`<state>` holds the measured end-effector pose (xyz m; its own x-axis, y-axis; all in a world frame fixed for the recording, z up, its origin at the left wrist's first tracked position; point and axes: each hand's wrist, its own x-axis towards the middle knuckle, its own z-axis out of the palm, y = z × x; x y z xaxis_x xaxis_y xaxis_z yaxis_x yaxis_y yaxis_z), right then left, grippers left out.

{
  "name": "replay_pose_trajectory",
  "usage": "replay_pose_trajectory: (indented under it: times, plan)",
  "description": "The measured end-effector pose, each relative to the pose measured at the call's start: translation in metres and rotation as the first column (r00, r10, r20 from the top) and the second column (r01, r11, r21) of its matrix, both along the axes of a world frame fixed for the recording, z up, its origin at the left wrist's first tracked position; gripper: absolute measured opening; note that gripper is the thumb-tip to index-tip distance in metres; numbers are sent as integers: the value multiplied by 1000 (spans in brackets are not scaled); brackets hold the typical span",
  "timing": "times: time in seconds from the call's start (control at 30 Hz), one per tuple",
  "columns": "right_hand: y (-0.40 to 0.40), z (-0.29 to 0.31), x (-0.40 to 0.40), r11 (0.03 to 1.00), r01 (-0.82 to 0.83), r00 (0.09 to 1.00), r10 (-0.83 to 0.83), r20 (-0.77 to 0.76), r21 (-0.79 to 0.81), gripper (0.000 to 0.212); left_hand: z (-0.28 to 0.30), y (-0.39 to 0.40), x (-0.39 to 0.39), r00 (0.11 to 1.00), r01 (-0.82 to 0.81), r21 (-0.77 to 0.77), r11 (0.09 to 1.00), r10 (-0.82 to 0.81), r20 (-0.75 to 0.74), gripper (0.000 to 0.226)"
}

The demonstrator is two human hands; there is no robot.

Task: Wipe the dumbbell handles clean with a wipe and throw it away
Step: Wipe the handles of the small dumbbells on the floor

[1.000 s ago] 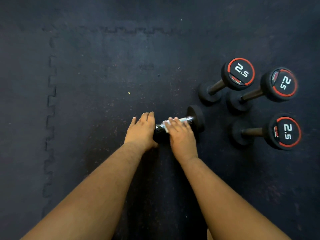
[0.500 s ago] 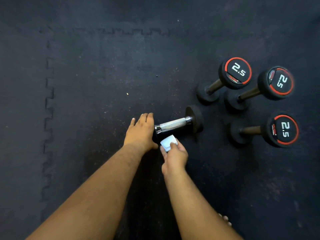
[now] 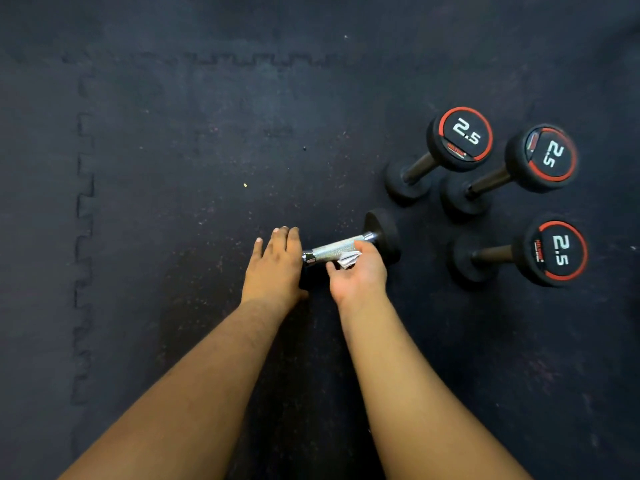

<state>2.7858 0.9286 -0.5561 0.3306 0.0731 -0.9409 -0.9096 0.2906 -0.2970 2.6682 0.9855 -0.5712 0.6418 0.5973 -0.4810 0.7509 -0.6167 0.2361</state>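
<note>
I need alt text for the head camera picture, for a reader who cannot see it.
A person's right hand, palm up, holds a white wipe against the metal handle of a dumbbell lying on a dark floor mat, while the left hand rests flat on its near end. Three more dumbbells marked 2.5 stand on end to the right.

— What is seen underfoot?

— A dark rubber floor mat (image 3: 173, 150) made of interlocking tiles is laid across the whole view. Toothed puzzle seams (image 3: 85, 188) are traced down the left side and along the far edge.

— Anything lying on it?

— Pale specks are scattered over the surface, and a small yellowish crumb (image 3: 245, 185) is found near the middle.
</note>
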Motion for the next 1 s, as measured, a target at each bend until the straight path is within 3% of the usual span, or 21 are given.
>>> replay_pose_trajectory:
  times: [0.13, 0.33, 0.5, 0.6, 0.77, 0.93, 1.0]
  plan:
    - [0, -6, 23, 995, -16, 1000, 15, 11, 99, 18, 1, -1, 0, 1000, 0, 3, 1000, 0, -5, 125]
    - [-16, -7, 3, 997, -19, 995, 11, 103, 81, 36, 0, 0, 1, 1000, -6, -4, 1000, 6, -4, 126]
    - [2, -14, 21, 999, -34, 998, 31, 63, 35, 12, 0, 1, 1, 1000, -7, -6, 1000, 7, 5, 125]
    - [-4, -13, -1, 990, -140, 983, 141, 115, -24, 22, 0, 1, 1, 1000, -2, 1, 1000, 2, 11, 124]
    - [-1, -13, 8, 994, -112, 992, 111, 59, 18, 34, -1, 1, 0, 1000, -2, -6, 1000, 2, 14, 123]
    - [-1, -20, -27, 928, -366, 931, 364, 35, 77, 39, -5, 4, 1, 999, -11, -10, 1000, 12, 42, 119]
    - [-7, -19, -23, 947, -311, 951, 309, 36, 80, 39, -5, 4, 0, 999, -9, -10, 1000, 9, 37, 121]
